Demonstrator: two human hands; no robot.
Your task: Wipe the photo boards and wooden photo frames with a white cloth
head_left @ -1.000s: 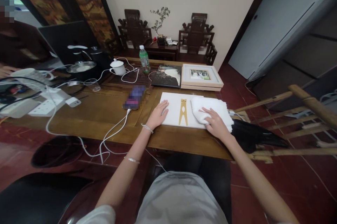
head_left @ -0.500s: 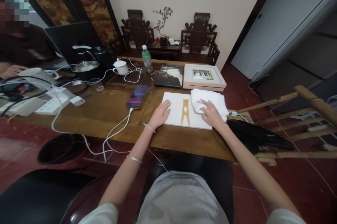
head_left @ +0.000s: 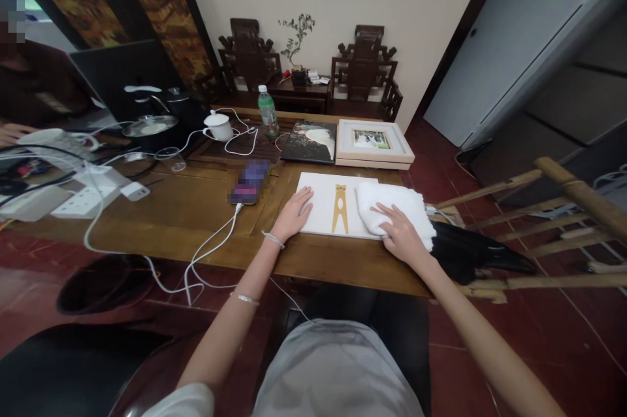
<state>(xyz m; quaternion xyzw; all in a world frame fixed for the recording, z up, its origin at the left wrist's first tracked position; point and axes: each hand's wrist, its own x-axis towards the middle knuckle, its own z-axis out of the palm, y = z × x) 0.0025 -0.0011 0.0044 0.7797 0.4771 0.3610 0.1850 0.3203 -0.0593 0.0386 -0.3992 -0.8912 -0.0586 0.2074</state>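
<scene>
1. Our white towel (head_left: 410, 201) sits on the right end of the white board (head_left: 321, 204), directly under our right hand (head_left: 405, 235); fingers laid on top, can't tell if they're gripping.
2. Our left hand (head_left: 292, 216) is flat on the board's left edge, fingers loose, gold cat-like figure (head_left: 339, 192) between our hands.
3. Further out on the tabletop (head_left: 343, 259), we've got a framed photo (head_left: 375, 140).

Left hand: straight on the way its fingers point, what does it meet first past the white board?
Likely the dark picture panel, near its corner beside the pale frame, though depth is unclear.
</scene>
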